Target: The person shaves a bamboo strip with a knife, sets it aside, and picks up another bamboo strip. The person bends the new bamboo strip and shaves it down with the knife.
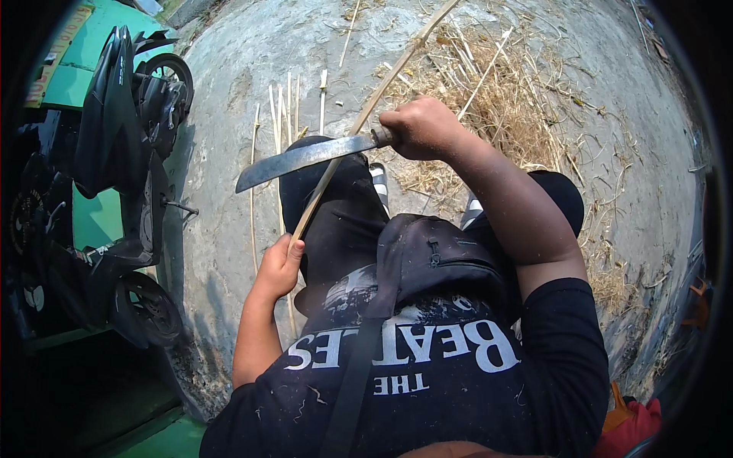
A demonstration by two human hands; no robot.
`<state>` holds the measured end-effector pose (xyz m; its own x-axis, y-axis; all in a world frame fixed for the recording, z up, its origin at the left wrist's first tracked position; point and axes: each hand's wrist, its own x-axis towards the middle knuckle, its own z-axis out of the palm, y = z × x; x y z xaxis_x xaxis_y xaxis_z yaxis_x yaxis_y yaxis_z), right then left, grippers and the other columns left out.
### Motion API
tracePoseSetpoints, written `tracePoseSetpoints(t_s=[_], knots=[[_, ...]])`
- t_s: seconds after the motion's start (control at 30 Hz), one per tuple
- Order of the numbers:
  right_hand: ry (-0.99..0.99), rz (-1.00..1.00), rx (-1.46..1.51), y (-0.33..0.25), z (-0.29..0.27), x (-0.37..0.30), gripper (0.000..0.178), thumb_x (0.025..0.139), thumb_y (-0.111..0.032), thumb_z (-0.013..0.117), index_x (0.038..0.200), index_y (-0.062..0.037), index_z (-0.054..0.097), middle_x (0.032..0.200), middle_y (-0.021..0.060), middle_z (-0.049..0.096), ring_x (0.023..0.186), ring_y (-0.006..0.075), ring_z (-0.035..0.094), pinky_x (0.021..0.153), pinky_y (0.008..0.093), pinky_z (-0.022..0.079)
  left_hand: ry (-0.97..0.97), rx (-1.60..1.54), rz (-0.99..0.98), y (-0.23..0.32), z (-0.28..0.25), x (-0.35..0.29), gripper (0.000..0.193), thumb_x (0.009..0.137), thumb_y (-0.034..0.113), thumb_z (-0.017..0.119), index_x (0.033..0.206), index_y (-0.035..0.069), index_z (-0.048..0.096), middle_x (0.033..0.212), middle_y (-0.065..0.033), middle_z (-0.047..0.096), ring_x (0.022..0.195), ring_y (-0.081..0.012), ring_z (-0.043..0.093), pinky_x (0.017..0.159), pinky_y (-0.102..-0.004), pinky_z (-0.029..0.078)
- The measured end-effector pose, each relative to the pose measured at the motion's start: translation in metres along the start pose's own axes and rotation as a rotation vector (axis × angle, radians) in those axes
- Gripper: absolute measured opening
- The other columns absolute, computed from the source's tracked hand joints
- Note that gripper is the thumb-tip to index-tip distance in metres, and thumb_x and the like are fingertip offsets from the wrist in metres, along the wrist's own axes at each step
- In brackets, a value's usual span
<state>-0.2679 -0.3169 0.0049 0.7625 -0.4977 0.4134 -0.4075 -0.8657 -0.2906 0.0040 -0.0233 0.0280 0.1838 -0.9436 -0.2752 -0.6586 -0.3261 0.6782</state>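
Observation:
My left hand (279, 267) is closed around the lower end of a long, pale bamboo strip (388, 82). The strip slants up over my left knee and away to the far right, leaving the top of the picture. In my right hand (422, 128), a fist grips the handle of a machete (301, 159). Its broad, curved blade points left and lies across the strip, above my left knee. The knee is covered by a dark cloth or trouser leg, and part of the strip is hidden behind the blade.
Several thin bamboo strips (279, 114) lie on the concrete ground (221, 99) beyond my left knee. A heap of dry shavings (496, 99) spreads at the far right. A black motorcycle (114, 145) stands at the left. A dark waist bag (443, 248) rests on my lap.

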Motion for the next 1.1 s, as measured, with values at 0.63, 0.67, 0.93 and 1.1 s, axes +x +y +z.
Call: tracePoseSetpoints(t_s=[0.63,0.67,0.93,1.1], knots=[[-0.181,0.583,0.202,0.037,-0.024,0.004,0.019,0.084,-0.016,0.066,0.101,-0.0115,0.073,0.088,0.0158,0.072,0.082,0.0347,0.070,0.074,0.0450,0.055,-0.045,-0.171,-0.003,-0.005,0.002,0.007,0.054,0.108,0.052,0.039,0.098,0.002,0.059,0.072,0.0047,0.049,0.064,-0.0067,0.042,0.057,-0.0245,0.035],[-0.189,0.649,0.222,0.043,-0.027,0.003,0.024,0.083,-0.017,0.064,0.104,-0.0132,0.074,0.092,0.0148,0.074,0.089,0.0337,0.072,0.079,0.0461,0.056,-0.041,-0.170,0.000,-0.007,0.002,0.008,0.054,0.108,0.052,0.039,0.098,0.002,0.059,0.072,0.0047,0.049,0.064,-0.0067,0.042,0.057,-0.0245,0.035],[-0.195,0.175,0.022,-0.011,-0.030,0.015,0.013,0.081,-0.019,0.069,0.090,-0.0107,0.067,0.078,0.0180,0.068,0.079,0.0382,0.069,0.071,0.0490,0.055,-0.050,-0.101,-0.027,-0.010,0.000,0.002,0.057,0.109,0.049,0.037,0.095,-0.002,0.058,0.078,-0.0066,0.057,0.078,-0.0174,0.054,0.075,-0.0327,0.047],[-0.132,0.675,0.265,0.057,-0.018,0.003,0.024,0.083,-0.020,0.065,0.106,-0.0142,0.074,0.097,0.0157,0.073,0.092,0.0358,0.070,0.084,0.0453,0.056,-0.109,-0.232,-0.057,-0.005,-0.003,0.010,0.053,0.109,0.051,0.039,0.089,0.005,0.054,0.069,0.0027,0.046,0.064,-0.0096,0.043,0.060,-0.0269,0.037]])
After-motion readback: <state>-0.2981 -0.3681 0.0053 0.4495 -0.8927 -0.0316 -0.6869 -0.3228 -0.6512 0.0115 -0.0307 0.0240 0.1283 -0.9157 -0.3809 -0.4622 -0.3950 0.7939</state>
